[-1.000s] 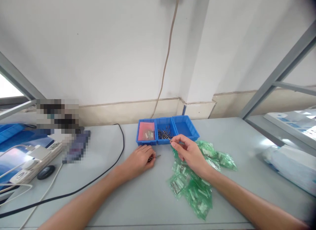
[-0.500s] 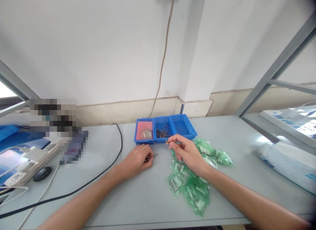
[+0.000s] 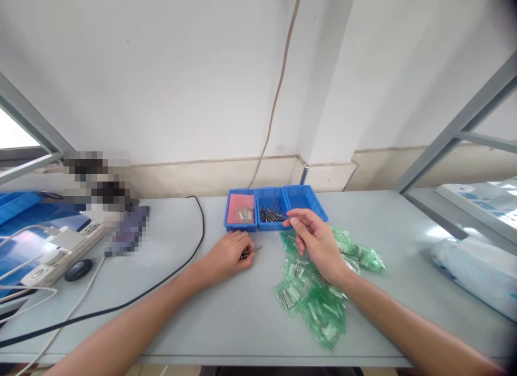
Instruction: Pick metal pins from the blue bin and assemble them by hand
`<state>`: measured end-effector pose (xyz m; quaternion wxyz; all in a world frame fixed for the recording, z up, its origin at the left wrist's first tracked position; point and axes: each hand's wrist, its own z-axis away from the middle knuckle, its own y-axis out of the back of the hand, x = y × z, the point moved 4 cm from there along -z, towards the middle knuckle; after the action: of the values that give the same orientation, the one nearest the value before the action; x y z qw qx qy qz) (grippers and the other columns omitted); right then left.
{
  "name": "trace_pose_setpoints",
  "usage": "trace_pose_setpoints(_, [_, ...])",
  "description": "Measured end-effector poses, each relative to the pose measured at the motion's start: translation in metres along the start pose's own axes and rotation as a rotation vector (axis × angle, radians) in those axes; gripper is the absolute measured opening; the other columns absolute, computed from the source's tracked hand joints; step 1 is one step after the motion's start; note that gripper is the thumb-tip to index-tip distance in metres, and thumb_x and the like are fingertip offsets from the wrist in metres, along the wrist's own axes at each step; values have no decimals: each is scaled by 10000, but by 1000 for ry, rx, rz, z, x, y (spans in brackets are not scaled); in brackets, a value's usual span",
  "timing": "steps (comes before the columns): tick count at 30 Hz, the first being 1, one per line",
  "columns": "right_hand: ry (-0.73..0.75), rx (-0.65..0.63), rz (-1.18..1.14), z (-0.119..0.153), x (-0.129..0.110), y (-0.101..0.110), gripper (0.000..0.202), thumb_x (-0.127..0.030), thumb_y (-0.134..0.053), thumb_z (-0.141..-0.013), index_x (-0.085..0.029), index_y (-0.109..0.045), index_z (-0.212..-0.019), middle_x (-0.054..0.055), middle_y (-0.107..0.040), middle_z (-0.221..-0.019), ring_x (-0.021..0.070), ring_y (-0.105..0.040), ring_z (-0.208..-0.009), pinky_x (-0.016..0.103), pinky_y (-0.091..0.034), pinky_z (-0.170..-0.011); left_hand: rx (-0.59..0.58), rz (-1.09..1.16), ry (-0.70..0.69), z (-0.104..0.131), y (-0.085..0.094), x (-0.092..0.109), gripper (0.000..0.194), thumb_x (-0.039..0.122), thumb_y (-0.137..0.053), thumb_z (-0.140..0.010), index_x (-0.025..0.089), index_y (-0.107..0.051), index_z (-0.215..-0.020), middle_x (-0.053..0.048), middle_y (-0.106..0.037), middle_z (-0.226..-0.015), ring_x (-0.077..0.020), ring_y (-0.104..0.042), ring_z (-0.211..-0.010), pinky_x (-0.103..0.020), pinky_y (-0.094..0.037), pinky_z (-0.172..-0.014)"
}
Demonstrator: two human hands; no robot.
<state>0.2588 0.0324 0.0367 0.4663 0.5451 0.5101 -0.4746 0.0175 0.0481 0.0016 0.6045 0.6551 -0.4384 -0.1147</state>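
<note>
My left hand rests on the table, fingers curled round several small metal pins whose tips poke out to the right. Over the front edge of the right blue bin, my right hand has thumb and forefinger close together; anything between them is too small to make out. The middle blue bin holds many dark metal pins. In the left blue bin lies a pink sheet with a small clear bag on it. Green plastic bags with small parts lie under and around my right hand.
A black cable crosses the left of the table, near a black mouse and a white power strip. A white and blue package lies at the right. The wall stands behind the bins.
The view has shifted slightly. My right hand has tilted its fingertips toward the bins, and the small metal piece seen at them before no longer shows clearly. My left hand still holds its pins.
</note>
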Motion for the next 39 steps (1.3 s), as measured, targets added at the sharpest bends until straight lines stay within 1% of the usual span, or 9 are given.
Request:
trace_pose_setpoints(2, [9,-27,46,0,1,-1,400,-582,-655,-989,-260,-652,-1225,66,-773,-1071,108,-488,-459,295,-453,-473,-3,3,0,0,0,-1,74,209,-615,-988,200,-581,-922,-19,-633,-904,-201,-581,-827,-329,-436,-771])
trace_pose_setpoints(5, [51,-103,199,3,3,-5,277,-506,-650,-1013,-264,-719,-1129,39,-765,-955,147,-549,-530,309,-480,-535,-14,15,2,1,2,0,125,255,-579,-1050,199,-574,-938,-22,-632,-916,-204,-583,-838,-330,-431,-779])
trace_pose_setpoints(9, [289,-310,443,11,2,-17,211,-359,-598,-1063,-287,-797,-1070,65,-768,-1060,250,-698,-935,376,-552,-816,-31,40,2,1,6,3,165,292,-522,-1108,199,-571,-981,-25,-632,-947,-207,-588,-870,-335,-434,-818])
trace_pose_setpoints(14, [464,-501,610,17,5,-27,249,-274,-589,-1073,-314,-824,-1146,82,-757,-1292,294,-676,-1187,495,-481,-1057,-23,70,-16,2,8,6,162,283,-500,-1125,197,-583,-1015,-34,-641,-988,-213,-594,-907,-339,-441,-854])
trace_pose_setpoints(18, [499,-565,667,18,8,-30,289,-240,-569,-1087,-333,-811,-1215,62,-762,-1327,292,-678,-1193,517,-434,-1090,-23,87,-16,2,9,8,141,258,-501,-1123,195,-593,-1038,-40,-649,-1017,-213,-600,-923,-340,-445,-865])
trace_pose_setpoints(25, [559,-542,664,20,4,-31,216,-221,-539,-1106,-262,-750,-1133,50,-774,-1171,246,-645,-1063,429,-459,-1003,-25,87,-12,2,9,8,156,279,-499,-1131,201,-578,-1021,-35,-650,-1009,-213,-606,-915,-342,-441,-853])
trace_pose_setpoints(30, [440,-415,649,18,1,-25,80,-229,-593,-1066,-242,-630,-996,22,-692,-976,217,-615,-922,343,-471,-842,-12,95,-13,3,7,6,137,276,-511,-1129,209,-562,-1020,-25,-645,-1009,-207,-613,-922,-333,-446,-842])
trace_pose_setpoints(34, [320,-257,569,14,0,-15,278,-273,-667,-1000,-244,-464,-812,-30,-544,-790,172,-511,-722,284,-385,-634,-2,75,-20,3,7,5,137,274,-511,-1127,208,-556,-1017,-33,-637,-1003,-214,-600,-919,-339,-457,-838])
trace_pose_setpoints(39, [309,-168,461,12,-1,-7,247,-219,-584,-999,-255,-417,-821,-32,-524,-788,163,-489,-685,294,-383,-620,13,33,-50,3,8,7,129,289,-532,-1121,207,-575,-1031,-46,-626,-1026,-221,-585,-949,-348,-471,-864])
